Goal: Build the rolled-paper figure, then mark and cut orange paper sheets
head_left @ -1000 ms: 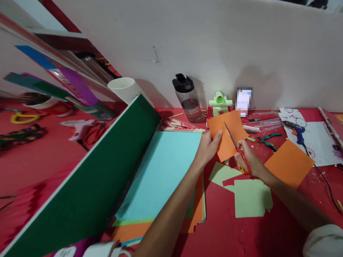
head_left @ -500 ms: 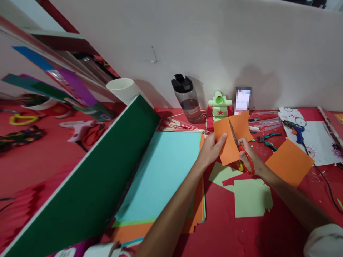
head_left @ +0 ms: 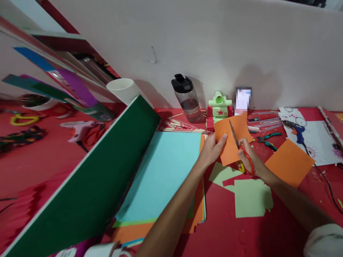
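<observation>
My left hand (head_left: 213,148) pinches the left side of an orange sheet of paper (head_left: 228,152), thumb on top. Through the handles of red and yellow scissors (head_left: 249,163) go the fingers of my right hand (head_left: 247,153). One scissor blade lies over the face of the orange sheet and points away from me; the other blade is hidden behind it. Below the hands, pale green paper pieces (head_left: 252,198) with ragged edges lie on the red table (head_left: 222,235). Another orange sheet (head_left: 291,162) rests to the right, beside my right forearm.
A water bottle (head_left: 187,100), a green paper model (head_left: 219,107) and a phone (head_left: 242,98) stand against the wall. Pliers (head_left: 269,139) and a blue glue gun (head_left: 298,134) lie at right. Leftward are stacked coloured sheets (head_left: 166,167) and a tilted green board (head_left: 88,178).
Very little differs. The orange sheet and the scissors have shifted slightly; both hands keep their hold.
</observation>
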`<state>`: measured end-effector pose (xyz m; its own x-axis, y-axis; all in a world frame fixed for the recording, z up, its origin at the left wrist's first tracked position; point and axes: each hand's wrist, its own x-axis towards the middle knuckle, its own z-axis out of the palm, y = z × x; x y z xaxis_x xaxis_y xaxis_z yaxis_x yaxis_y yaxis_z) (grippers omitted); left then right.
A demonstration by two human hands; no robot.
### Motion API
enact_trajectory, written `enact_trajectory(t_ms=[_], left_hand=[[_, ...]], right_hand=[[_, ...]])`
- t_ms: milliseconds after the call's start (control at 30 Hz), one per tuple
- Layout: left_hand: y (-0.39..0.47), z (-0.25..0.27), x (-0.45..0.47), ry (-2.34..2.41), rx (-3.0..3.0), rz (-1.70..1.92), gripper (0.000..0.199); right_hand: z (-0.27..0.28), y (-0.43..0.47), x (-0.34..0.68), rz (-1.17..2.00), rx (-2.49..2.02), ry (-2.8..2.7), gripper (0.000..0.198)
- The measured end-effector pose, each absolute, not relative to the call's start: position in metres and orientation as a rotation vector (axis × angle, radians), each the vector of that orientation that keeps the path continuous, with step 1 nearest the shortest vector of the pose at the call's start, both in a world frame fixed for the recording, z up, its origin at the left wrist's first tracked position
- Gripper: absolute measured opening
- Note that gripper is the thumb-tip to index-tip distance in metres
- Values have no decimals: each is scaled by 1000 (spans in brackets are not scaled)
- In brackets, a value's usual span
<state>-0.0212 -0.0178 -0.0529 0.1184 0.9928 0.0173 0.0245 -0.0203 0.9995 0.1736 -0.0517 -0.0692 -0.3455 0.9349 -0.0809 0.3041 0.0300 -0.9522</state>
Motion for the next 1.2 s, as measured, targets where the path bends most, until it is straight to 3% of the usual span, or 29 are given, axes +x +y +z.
enact_trajectory(t_ms=[500,833,1200], left_hand=[[-17,-56,-22,1133,1271,1098,46],[-21,-47,-20,1138,1286,1063,44],[-27,-40,-18,1124,1286,1043,45]], right_hand=[[-72,-52,171,1349,-1256,-1616,45],[-72,-46,177,1172,-1187,-1801,53],[-60,-46,177,1243,-1155,-1761,59]])
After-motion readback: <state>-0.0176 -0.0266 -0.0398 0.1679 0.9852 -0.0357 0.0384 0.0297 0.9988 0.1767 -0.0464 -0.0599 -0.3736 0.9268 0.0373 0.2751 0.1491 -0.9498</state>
